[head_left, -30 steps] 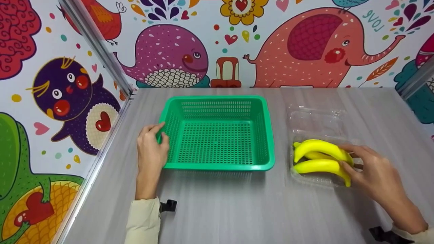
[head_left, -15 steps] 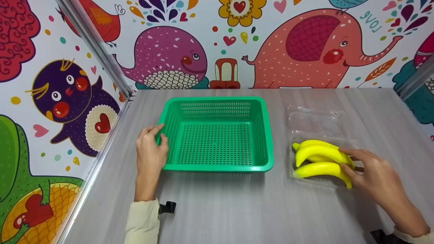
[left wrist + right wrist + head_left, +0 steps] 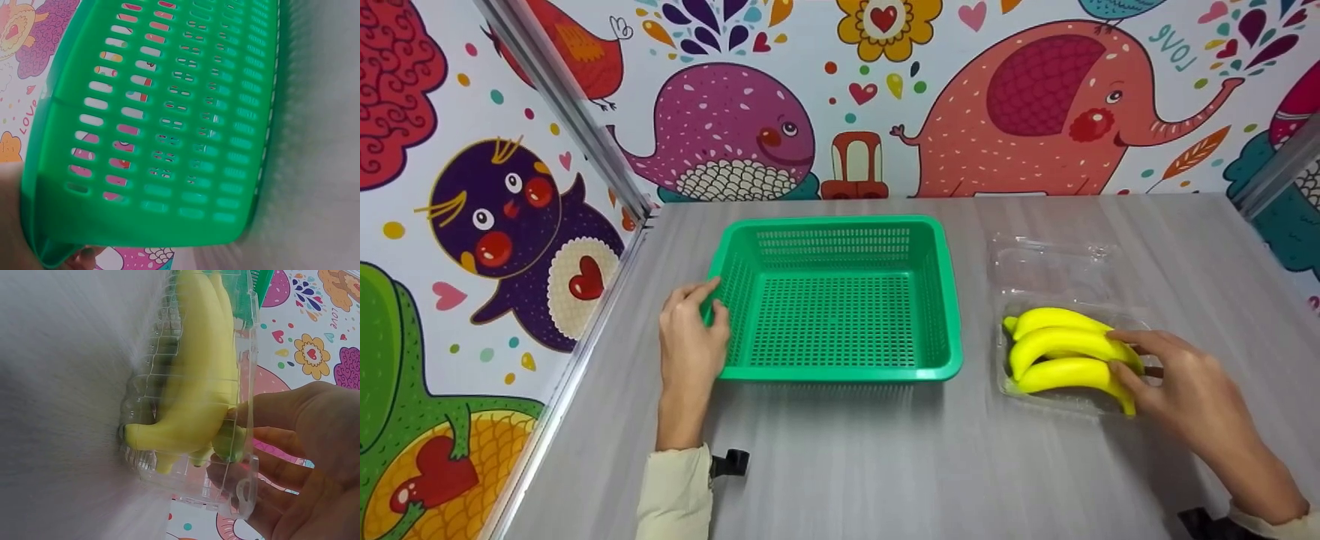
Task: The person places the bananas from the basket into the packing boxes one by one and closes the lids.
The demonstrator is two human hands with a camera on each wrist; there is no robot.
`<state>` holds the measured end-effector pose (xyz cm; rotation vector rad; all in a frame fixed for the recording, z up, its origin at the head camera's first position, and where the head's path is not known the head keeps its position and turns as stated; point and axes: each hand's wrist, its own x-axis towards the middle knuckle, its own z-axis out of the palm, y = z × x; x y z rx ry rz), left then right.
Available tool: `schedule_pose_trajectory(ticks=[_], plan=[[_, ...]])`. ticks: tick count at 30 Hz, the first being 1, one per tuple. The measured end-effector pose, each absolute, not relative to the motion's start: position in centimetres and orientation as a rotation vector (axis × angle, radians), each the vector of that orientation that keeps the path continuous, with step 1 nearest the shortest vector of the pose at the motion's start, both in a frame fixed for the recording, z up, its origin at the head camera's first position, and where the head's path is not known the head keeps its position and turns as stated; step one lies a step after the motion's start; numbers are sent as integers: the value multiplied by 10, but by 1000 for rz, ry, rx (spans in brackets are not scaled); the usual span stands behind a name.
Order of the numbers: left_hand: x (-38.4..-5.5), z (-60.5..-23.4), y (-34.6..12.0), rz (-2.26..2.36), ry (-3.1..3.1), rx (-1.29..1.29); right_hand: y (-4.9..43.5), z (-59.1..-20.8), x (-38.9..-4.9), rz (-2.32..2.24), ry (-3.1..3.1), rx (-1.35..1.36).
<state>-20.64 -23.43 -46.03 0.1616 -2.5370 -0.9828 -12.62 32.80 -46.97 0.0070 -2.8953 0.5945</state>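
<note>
My left hand (image 3: 691, 337) grips the left rim of a green plastic basket (image 3: 840, 373), which has slotted walls and a mesh floor. In the left wrist view, the basket's side wall (image 3: 140, 225) fills most of the picture, and fingertips show below its corner. On the right, my right hand (image 3: 1196, 394) pinches the right end of the middle banana (image 3: 1057, 343). That banana lies between a back banana (image 3: 1057, 319) and a front banana (image 3: 1069, 373) in a clear plastic clamshell box (image 3: 1009, 386). The right wrist view has my thumb and fingers around the banana's greenish tip (image 3: 228, 441).
The box's clear lid (image 3: 1054, 270) lies open toward the back. Grey wood-grain table (image 3: 840, 465) surrounds basket and box. A printed cartoon wall (image 3: 870, 112) closes off the back, with another panel on the left along a metal rail (image 3: 577, 322).
The middle banana has come down and nearer, settling between the other two, with my right hand still on its end. My left hand stays on the basket rim. The head view shifts slightly.
</note>
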Motion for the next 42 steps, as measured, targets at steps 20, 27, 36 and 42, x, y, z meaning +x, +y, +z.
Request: schedule_pose_trajectory(ticks=[20,27,36,42], plan=[[-203,-457,-232,-642,-2559,200,334,-453,-128,583,-2796,6],[-203,-455,-234,-621,-2554,190,336,-445,-131,597,-2794,-23],[-202,-450,-233,-631,-2569,196,342,-437,-131,584,-2725,-12],[-201,-446,-228,-646,-2548,173,345,-432,-131,569,-2726,-38]])
